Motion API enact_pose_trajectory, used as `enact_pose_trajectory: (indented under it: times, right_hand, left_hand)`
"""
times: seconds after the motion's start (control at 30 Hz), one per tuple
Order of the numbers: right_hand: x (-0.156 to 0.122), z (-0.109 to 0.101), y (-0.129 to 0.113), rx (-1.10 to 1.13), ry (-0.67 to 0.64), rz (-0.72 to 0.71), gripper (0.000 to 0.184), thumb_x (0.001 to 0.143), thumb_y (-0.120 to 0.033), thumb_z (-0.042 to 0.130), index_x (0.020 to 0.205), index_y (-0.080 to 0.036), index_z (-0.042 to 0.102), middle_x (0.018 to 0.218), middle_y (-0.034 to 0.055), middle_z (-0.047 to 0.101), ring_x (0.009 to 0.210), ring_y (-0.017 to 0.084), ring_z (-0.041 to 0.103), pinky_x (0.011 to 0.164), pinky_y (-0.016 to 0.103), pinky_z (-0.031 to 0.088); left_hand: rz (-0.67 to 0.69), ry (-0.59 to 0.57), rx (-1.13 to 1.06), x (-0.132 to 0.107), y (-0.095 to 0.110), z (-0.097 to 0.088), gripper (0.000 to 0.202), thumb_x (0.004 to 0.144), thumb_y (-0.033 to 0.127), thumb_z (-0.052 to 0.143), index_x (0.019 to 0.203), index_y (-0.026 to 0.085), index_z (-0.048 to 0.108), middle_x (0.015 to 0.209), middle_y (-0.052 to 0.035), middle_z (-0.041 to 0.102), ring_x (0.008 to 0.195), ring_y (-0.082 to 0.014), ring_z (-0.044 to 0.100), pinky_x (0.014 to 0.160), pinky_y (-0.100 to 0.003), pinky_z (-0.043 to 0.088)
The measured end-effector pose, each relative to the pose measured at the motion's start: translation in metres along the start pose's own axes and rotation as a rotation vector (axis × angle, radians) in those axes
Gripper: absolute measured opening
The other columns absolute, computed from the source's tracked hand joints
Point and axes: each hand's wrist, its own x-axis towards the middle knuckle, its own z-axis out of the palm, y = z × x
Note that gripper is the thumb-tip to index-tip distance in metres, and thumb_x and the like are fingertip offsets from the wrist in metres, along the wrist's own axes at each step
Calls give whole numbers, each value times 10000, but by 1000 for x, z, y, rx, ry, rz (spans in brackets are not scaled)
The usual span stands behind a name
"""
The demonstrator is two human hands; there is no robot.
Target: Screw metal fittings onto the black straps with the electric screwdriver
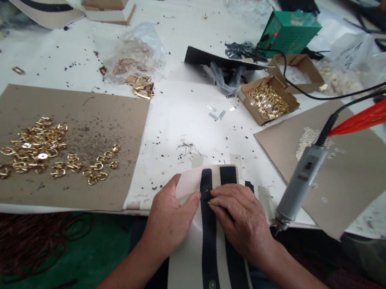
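Note:
A cream panel (190, 242) with black strips (210, 240) rests against the table's front edge and slants down toward me. My left hand (172, 214) grips its left side, thumb on the face beside the nearer strip. My right hand (239, 211) is closed over the panel, its fingertips pinched at that strip around a small shiny piece, mostly hidden by the fingers. Just above the fingertips, a small metal post pokes through the strip. Lower down, a round metal fastener (212, 285) sits in the same strip. Right of my right hand hangs a grey electric screwdriver (303, 181), bit downward.
Gold ring-shaped fittings (34, 144) lie on brown cardboard (112, 111) at left. Clear washers (307, 142) lie on another board at right. Farther back are a box of gold parts (268, 102), a green power box (291, 32) and a bag of gold buckles (138, 58). Black cables cross the right side.

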Motion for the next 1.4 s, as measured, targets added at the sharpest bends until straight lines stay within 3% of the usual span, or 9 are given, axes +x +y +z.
enact_pose_trajectory:
  times: [0.43, 0.57, 0.77, 0.93, 1.03, 1.07, 1.13, 1.27, 1.4]
  right_hand:
    - [0, 1, -1, -42, -45, 11, 150, 957, -143, 670, 1079, -230, 660, 1239, -33, 689, 1107, 185, 583, 949, 408, 475]
    - [-3, 0, -2, -98, -67, -71, 126, 982, -156, 629, 1086, -219, 662, 1255, -14, 681, 1112, 197, 571, 954, 396, 459]
    - [-7, 6, 9, -207, -25, -237, 206, 1044, -337, 511, 1053, -243, 694, 1270, -28, 690, 1046, 222, 605, 850, 391, 484]
    - [-11, 10, 18, -259, -39, -271, 242, 1042, -415, 502, 1083, -274, 695, 1227, -44, 701, 1041, 203, 637, 828, 350, 553]
    - [-12, 12, 21, -253, -65, -263, 221, 1031, -412, 522, 1088, -290, 697, 1201, -32, 703, 1033, 195, 656, 830, 343, 585]
    - [-12, 13, 22, -243, -79, -256, 211, 1028, -403, 532, 1091, -290, 699, 1178, -19, 706, 1019, 194, 662, 828, 341, 592]
    - [-10, 13, 22, -214, -110, -232, 201, 1022, -381, 547, 1100, -284, 704, 1130, 11, 709, 992, 195, 670, 828, 343, 599]
    - [-7, 11, 23, -126, -130, -178, 224, 1011, -380, 568, 1114, -259, 726, 1111, 54, 705, 997, 212, 677, 853, 358, 593]
    - [-3, 7, 20, -27, -226, -51, 259, 1001, -439, 557, 1073, -270, 740, 1123, 45, 702, 1049, 227, 655, 928, 383, 553]
  left_hand:
    - [24, -1, 29, 2, 3, 2, 250, 867, 241, 645, 1114, 204, 656, 983, -6, 723, 861, -181, 678, 883, -352, 521]
    - [55, -26, -61, -5, 3, 4, 304, 850, 160, 594, 1145, 207, 648, 1048, -25, 722, 935, -189, 683, 931, -356, 531]
    - [113, 55, 74, -11, -9, 6, 445, 795, 171, 616, 1237, 218, 628, 1157, -72, 698, 1054, -254, 672, 970, -414, 552]
    - [311, 208, 367, -24, -12, 5, 795, 779, 218, 675, 1530, 210, 411, 1519, -114, 481, 1380, -328, 470, 1169, -539, 437]
    - [518, 236, 535, -34, -13, 3, 720, 863, 256, 608, 1546, 191, 387, 1632, -83, 360, 1494, -315, 329, 1271, -558, 304]
    - [602, 210, 558, -36, -15, 2, 663, 890, 245, 561, 1531, 178, 407, 1634, -77, 365, 1510, -296, 315, 1301, -535, 260]
    - [708, 135, 554, -37, -19, 4, 604, 888, 212, 512, 1485, 130, 466, 1551, -104, 478, 1460, -268, 407, 1298, -469, 299]
    - [665, 73, 483, -28, -29, 8, 626, 809, 230, 554, 1417, 82, 547, 1314, -152, 645, 1218, -288, 600, 1104, -456, 523]
    - [682, 104, 453, -20, -34, 9, 545, 728, 270, 633, 1240, 86, 673, 1249, -138, 657, 1218, -273, 565, 1112, -407, 514]
